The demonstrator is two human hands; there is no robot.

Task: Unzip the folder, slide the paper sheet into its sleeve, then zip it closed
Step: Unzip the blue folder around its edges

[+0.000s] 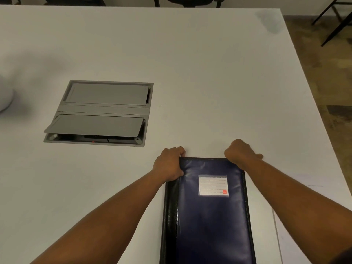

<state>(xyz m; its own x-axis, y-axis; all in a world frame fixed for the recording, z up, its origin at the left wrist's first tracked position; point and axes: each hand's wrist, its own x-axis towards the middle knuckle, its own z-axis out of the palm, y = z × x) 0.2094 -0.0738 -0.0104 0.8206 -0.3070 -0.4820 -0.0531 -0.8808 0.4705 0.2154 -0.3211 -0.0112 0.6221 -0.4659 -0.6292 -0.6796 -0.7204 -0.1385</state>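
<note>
A dark blue folder with a black spine and zipper edge lies closed on the white table, its long side running away from me. A white label pocket sits on its cover. My left hand grips the far left corner of the folder. My right hand is closed at the far right corner, where the zipper runs; I cannot see the zipper pull under the fingers. A white paper sheet lies flat on the table just right of the folder, partly under my right forearm.
A grey cable hatch is set into the table at the left, its near flap slightly raised. A white rounded object sits at the far left edge. The table's right edge runs diagonally, with floor and black chair legs beyond.
</note>
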